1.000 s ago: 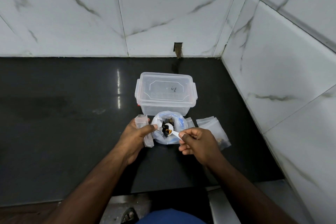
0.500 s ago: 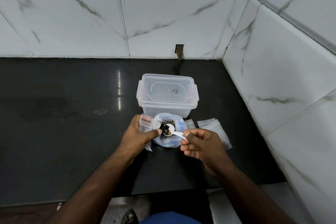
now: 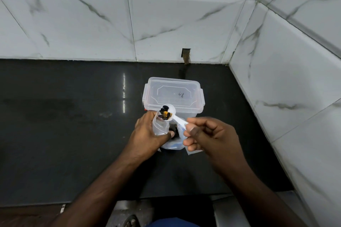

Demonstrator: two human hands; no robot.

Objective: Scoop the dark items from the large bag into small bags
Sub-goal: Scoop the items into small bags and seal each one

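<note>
The spoon (image 3: 170,113) hangs above the small bag (image 3: 160,125) (large bag (image 3: 174,143) just right), container (image 3: 173,96) behind.

The counter (image 3: 73,116) is glossy black stone; the lidded container (image 3: 173,94) and small bag (image 3: 159,125) are clear plastic, the spoon (image 3: 175,117) white plastic, the wall tiles (image 3: 166,24) polished marble-look.

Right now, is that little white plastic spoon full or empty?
Full. The white plastic spoon carries a small heap of dark and orange pieces in its bowl, above the small clear bag.
</note>
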